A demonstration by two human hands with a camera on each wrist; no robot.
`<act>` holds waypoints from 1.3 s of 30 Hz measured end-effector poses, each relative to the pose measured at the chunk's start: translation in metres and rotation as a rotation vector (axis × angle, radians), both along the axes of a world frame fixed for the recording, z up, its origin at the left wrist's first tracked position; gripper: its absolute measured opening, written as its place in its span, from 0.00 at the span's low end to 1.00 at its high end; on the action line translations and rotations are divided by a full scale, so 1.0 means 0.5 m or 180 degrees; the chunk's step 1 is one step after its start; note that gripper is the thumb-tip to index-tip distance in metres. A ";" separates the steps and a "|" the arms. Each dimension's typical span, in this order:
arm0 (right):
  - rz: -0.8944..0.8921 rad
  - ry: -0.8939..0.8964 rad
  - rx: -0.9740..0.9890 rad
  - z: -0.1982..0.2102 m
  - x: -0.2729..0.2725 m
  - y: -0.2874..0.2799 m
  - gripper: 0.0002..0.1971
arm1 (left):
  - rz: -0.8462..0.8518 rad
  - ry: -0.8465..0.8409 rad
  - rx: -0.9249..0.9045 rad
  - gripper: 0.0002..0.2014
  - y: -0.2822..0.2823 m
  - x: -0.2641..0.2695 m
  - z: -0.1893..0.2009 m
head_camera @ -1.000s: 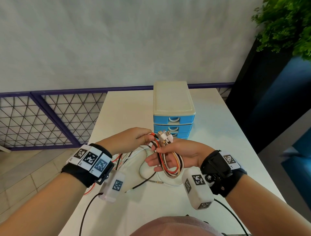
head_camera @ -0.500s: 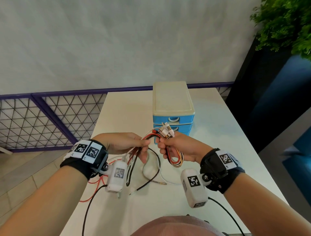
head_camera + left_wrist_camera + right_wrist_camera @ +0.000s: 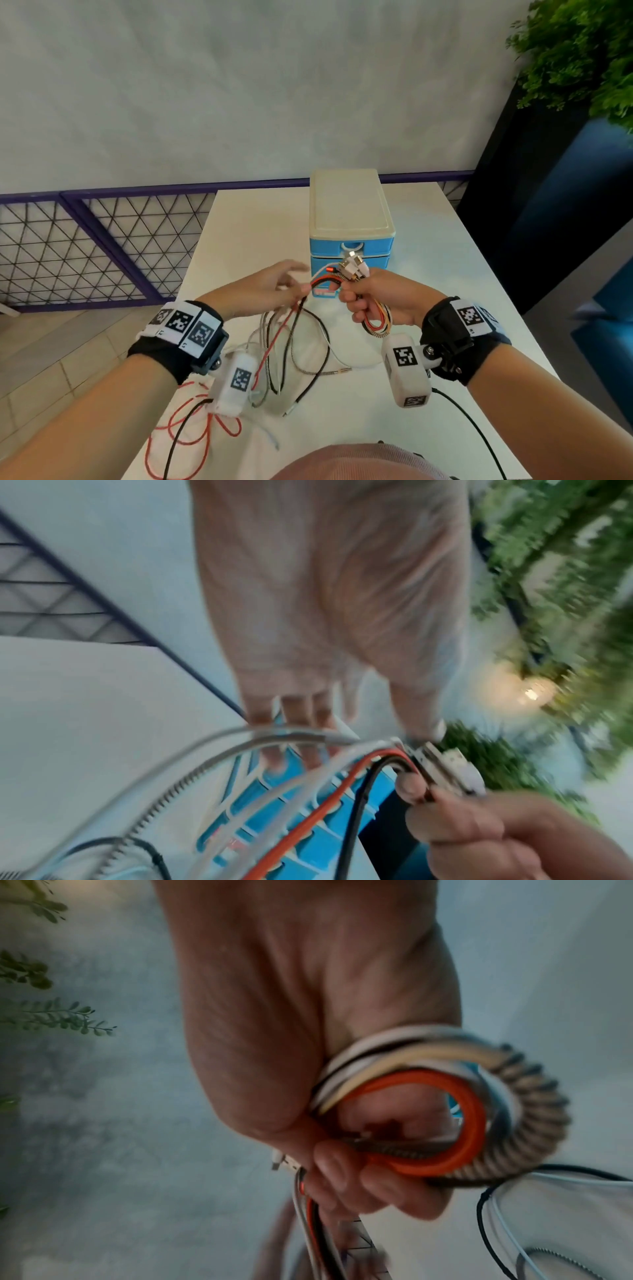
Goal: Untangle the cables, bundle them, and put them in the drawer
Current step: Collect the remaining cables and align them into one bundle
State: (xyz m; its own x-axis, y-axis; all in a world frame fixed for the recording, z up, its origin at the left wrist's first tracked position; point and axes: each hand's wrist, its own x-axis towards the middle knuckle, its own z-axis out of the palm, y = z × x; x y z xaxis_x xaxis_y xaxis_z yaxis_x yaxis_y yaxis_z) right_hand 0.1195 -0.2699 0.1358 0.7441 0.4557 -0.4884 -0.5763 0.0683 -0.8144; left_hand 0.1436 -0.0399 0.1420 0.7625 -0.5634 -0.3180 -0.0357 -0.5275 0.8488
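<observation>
In the head view, the cables [image 3: 375, 317] are gripped in the curled right hand [image 3: 380, 301] above the table [image 3: 246, 240], before the drawer unit [image 3: 351, 236], whose lower drawers are hidden. The left hand [image 3: 260, 291] is blurred, fingers spread, strands draped beneath.

In the left wrist view, extended fingers [image 3: 291, 723] are smeared by blur.

In the right wrist view, fingers [image 3: 369, 1185] are curled round the coil [image 3: 479, 1096].

White table [image 3: 462, 308] with drawer unit [image 3: 349, 219], loose cables [image 3: 294, 346].
</observation>
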 end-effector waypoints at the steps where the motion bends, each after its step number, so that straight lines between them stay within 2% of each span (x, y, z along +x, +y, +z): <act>1: 0.0158 0.0013 0.0008 0.001 -0.004 0.001 0.09 | 0.0029 -0.0331 -0.0115 0.24 -0.005 0.001 0.002; 4: 0.0487 0.0042 0.0061 0.007 -0.014 0.009 0.10 | -0.0135 -0.0893 -0.0246 0.22 -0.033 -0.002 0.013; 6: 0.0625 0.0056 0.0153 0.012 -0.017 0.013 0.11 | -0.0158 -0.0951 -0.0110 0.20 -0.044 0.001 0.010; 9: 0.0793 0.0059 0.0279 0.019 -0.021 0.008 0.12 | -0.0025 -0.0596 -0.0121 0.19 -0.042 0.005 0.013; 15: 0.1298 -0.0145 0.0446 0.036 -0.029 -0.001 0.11 | 0.0083 0.0399 -0.0707 0.14 -0.026 -0.008 0.028; 17: 0.1286 -0.0216 0.0464 0.035 -0.030 -0.001 0.13 | 0.0205 0.0516 -0.0816 0.12 -0.028 -0.016 0.029; 19: 0.1113 -0.0284 0.0435 0.032 -0.028 0.001 0.11 | 0.0415 0.0488 -0.0868 0.10 -0.036 -0.022 0.029; 21: 0.0823 -0.0345 0.0355 0.026 -0.025 0.005 0.07 | 0.0566 0.0380 -0.0800 0.09 -0.040 -0.027 0.026; 24: 0.0393 -0.0371 0.0218 0.015 -0.021 0.013 0.06 | 0.0486 0.0150 -0.0651 0.10 -0.041 -0.026 0.014; 29: -0.0052 -0.0337 0.0047 0.002 -0.017 0.027 0.09 | 0.0371 -0.0252 -0.0488 0.12 -0.053 -0.029 0.000; 32: -0.0069 -0.0409 -0.0118 0.006 -0.014 0.027 0.09 | 0.0130 -0.0725 0.0121 0.11 -0.061 -0.038 0.000; 35: -0.0024 -0.0498 -0.0270 0.009 -0.013 0.027 0.10 | -0.0140 -0.1400 0.0687 0.17 -0.067 -0.042 -0.003; 39: -0.0030 -0.0476 -0.0269 0.011 -0.017 0.034 0.09 | -0.0231 -0.1910 0.1324 0.13 -0.066 -0.035 -0.007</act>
